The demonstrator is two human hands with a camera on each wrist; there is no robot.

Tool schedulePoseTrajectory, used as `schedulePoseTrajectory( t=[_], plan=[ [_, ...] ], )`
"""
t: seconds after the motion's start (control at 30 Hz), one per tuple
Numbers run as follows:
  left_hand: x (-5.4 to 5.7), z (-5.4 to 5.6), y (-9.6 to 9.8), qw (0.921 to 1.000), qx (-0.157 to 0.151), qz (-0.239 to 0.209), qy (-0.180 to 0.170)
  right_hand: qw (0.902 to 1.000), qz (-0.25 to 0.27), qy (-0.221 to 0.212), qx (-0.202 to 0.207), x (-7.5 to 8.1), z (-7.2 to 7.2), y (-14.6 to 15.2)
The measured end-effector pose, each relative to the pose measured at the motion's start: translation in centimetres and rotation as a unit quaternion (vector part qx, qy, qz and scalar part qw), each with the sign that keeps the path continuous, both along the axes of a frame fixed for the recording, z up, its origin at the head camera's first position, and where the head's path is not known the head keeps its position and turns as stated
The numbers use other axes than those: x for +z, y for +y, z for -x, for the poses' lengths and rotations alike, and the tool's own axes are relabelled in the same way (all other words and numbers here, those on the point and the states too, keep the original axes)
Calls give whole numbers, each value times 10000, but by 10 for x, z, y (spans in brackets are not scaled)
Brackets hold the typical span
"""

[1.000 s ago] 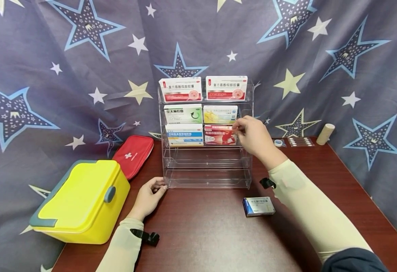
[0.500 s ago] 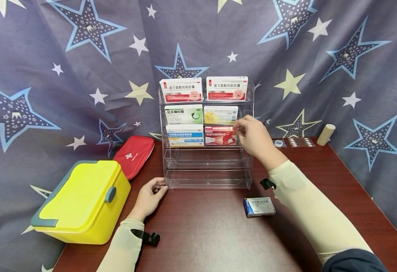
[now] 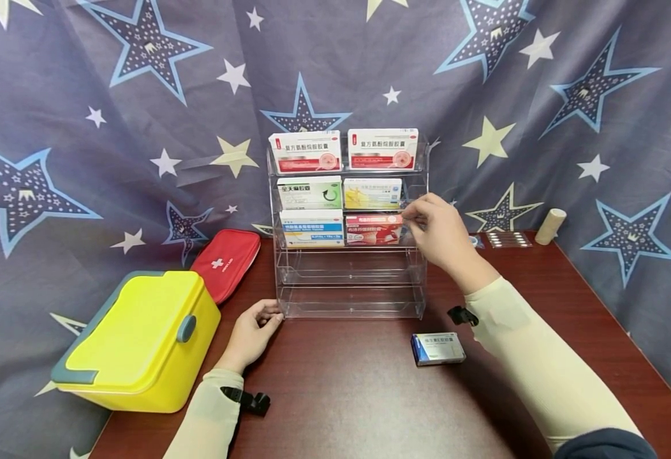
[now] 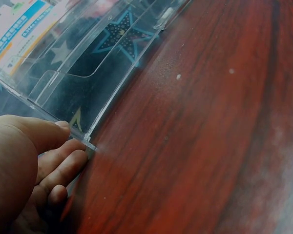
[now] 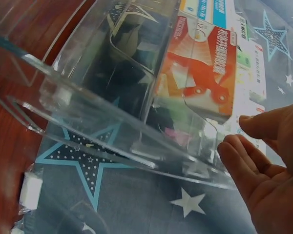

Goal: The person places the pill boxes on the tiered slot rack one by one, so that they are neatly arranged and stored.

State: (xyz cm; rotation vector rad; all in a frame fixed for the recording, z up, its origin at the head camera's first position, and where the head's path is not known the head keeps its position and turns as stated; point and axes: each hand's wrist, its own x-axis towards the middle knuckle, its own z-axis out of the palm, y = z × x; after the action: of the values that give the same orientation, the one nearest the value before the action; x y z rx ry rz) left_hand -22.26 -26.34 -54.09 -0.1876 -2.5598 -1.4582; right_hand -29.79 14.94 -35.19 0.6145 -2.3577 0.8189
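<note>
A clear plastic display rack (image 3: 349,311) stands mid-table, its upper three tiers holding medicine boxes. My right hand (image 3: 435,229) is at its right side, by the right end of the red medicine box (image 3: 373,230) in the third tier. In the right wrist view, thumb and fingers are apart with nothing between them, near that box (image 5: 200,63). At the rack's lower left corner, the left hand (image 3: 253,333) touches the side edge with thumb and loosely bent fingers (image 4: 71,163). Beside the red box sits a blue-and-white box (image 3: 312,231); green (image 3: 309,194) and yellow (image 3: 372,194) boxes stand above.
A blue-and-silver medicine box (image 3: 437,349) lies in front of the rack, to the right. On the left are a yellow lidded case (image 3: 140,338) and a red first-aid pouch (image 3: 226,261). A blister pack (image 3: 508,240) and a bandage roll (image 3: 550,227) lie back right.
My right hand has let go of the red box and drawn slightly right, uncovering the box's right end. The left hand stays at the rack's corner.
</note>
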Motion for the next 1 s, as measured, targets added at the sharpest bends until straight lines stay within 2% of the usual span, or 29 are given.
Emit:
schedulePoseTrajectory(
  t=[0.13,0.27,0.4,0.5,0.63,0.8,1.0],
  plan=[
    [1,0,0,10000,3,13,8,9973,657,-42,312,-5,-11,17],
    [1,1,-1,10000,18,48,29,9931,1036,-333,446,-17,-28,38],
    [1,0,-1,10000,38,59,17,9900,1022,-841,477,-40,-46,62],
    [2,0,0,10000,56,66,-2,9856,910,-1323,536,-63,-57,81],
    [1,1,0,9999,61,88,20,9776,522,-1925,667,-96,-70,101],
    [-1,1,0,9999,59,107,47,9613,208,-2552,1020,-125,-87,117],
    [0,0,1,9999,87,64,-49,9318,328,-3144,1785,-143,-96,125]
  ],
)
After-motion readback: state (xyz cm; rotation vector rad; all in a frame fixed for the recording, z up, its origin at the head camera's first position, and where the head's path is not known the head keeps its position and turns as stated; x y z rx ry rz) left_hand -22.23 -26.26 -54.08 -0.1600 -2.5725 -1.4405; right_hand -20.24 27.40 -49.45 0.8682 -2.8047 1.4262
